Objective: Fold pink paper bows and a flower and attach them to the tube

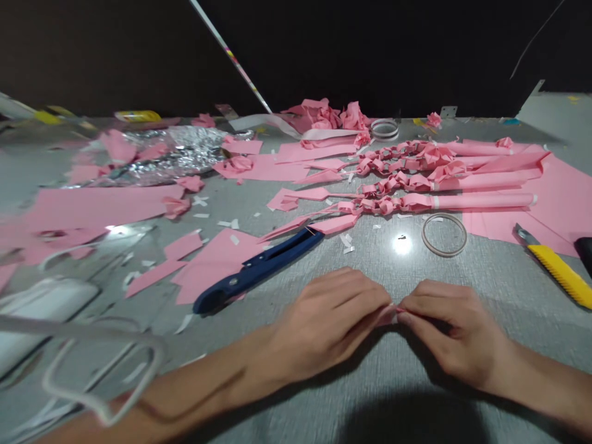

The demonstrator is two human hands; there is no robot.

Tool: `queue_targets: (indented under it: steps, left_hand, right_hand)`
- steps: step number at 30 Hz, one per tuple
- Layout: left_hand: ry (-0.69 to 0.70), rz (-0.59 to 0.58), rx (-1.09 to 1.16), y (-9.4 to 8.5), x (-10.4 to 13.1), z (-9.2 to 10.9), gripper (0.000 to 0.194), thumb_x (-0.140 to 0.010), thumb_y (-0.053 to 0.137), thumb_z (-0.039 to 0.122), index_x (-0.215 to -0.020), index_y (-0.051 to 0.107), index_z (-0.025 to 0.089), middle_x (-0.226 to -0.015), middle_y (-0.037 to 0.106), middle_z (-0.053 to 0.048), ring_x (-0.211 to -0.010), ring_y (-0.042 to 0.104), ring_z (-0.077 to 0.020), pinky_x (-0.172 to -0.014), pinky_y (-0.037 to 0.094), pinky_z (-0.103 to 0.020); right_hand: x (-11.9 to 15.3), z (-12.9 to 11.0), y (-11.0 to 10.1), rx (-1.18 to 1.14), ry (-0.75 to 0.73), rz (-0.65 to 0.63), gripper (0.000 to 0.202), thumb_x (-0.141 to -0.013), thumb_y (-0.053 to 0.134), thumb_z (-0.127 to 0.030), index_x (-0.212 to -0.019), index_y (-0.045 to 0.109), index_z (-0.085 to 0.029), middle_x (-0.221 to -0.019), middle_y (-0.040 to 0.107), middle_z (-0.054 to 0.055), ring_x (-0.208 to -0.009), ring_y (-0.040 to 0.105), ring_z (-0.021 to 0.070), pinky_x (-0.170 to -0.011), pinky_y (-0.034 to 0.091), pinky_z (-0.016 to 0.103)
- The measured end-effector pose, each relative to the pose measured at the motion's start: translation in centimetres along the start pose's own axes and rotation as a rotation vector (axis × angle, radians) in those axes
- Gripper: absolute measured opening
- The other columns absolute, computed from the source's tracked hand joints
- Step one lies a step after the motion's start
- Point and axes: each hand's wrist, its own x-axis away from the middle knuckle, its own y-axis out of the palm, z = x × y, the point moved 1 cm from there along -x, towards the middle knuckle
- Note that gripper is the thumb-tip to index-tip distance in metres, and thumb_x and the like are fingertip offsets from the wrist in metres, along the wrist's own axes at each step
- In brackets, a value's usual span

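My left hand [335,320] and my right hand [456,327] meet near the front of the grey table, fingertips almost touching. Both pinch a small piece of pink paper [387,316], mostly covered by the left fingers. Beyond them lie several rolled pink paper sticks [483,201] joined to twisted pink paper chains [386,205] with pointed strips at their left ends. Dark blue scissors [259,268] rest to the left of my hands. A roll of tape [444,235] lies flat beyond my right hand, and a yellow cutter [559,274] is at the right.
Crumpled silver foil [185,151] and pink sheets [97,208] spread over the left side. A white cable [104,336] and a white device [46,308] are at the lower left. Another tape roll [385,129] stands near the dark back wall [346,55].
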Motion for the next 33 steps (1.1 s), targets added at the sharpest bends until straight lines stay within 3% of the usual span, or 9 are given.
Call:
queue_targets:
  steps: [9,14,19,27,33]
  left_hand:
    - [-0.092,-0.001,0.052,-0.2,0.1,0.1,0.001,-0.105,0.063,0.021,-0.104,0.062,0.021,-0.08,0.072,0.001,-0.069,0.067,-0.0147,-0.065,0.053,-0.026]
    - [-0.079,0.093,-0.001,-0.1,0.2,-0.1,0.026,-0.1,0.074,0.032,-0.12,0.06,0.021,-0.092,0.076,-0.003,-0.077,0.072,-0.018,-0.073,0.058,-0.031]
    - [-0.143,-0.021,0.117,0.4,-0.2,-0.5,0.008,-0.103,0.068,0.028,-0.101,0.068,0.02,-0.082,0.074,-0.001,-0.075,0.068,-0.0168,-0.071,0.055,-0.03]
    - [0.131,0.093,-0.118,0.2,0.3,-0.5,0.011,-0.102,0.063,0.012,-0.108,0.066,0.02,-0.091,0.079,-0.003,-0.085,0.071,-0.0187,-0.079,0.055,-0.034]
    - [0.074,0.046,0.121,-0.9,0.0,-0.5,0.02,-0.094,0.061,0.021,-0.113,0.069,0.023,-0.097,0.077,-0.006,-0.092,0.069,-0.0238,-0.087,0.054,-0.042]
  right_hand:
    - [-0.1,-0.1,-0.1,-0.001,-0.019,0.014,0.027,-0.108,0.058,-0.016,-0.089,0.078,-0.014,-0.074,0.07,0.005,-0.067,0.064,0.0152,-0.063,0.048,0.026]
    - [-0.1,-0.2,-0.2,0.006,-0.046,0.07,0.025,-0.107,0.058,-0.014,-0.091,0.077,-0.015,-0.076,0.072,0.005,-0.068,0.065,0.0149,-0.063,0.051,0.026]
    - [0.3,0.2,-0.2,0.147,-0.182,0.1,0.021,-0.108,0.057,-0.014,-0.102,0.077,-0.015,-0.084,0.075,0.007,-0.074,0.066,0.0179,-0.067,0.056,0.03]
    - [0.5,0.4,-0.2,0.171,-0.279,0.126,0.017,-0.105,0.06,-0.012,-0.119,0.071,-0.013,-0.104,0.079,0.012,-0.086,0.068,0.02,-0.076,0.06,0.033]
    - [0.8,0.6,-0.9,0.37,-0.421,0.021,0.028,-0.103,0.046,-0.004,-0.121,0.066,-0.014,-0.097,0.079,0.012,-0.079,0.068,0.02,-0.07,0.058,0.033]
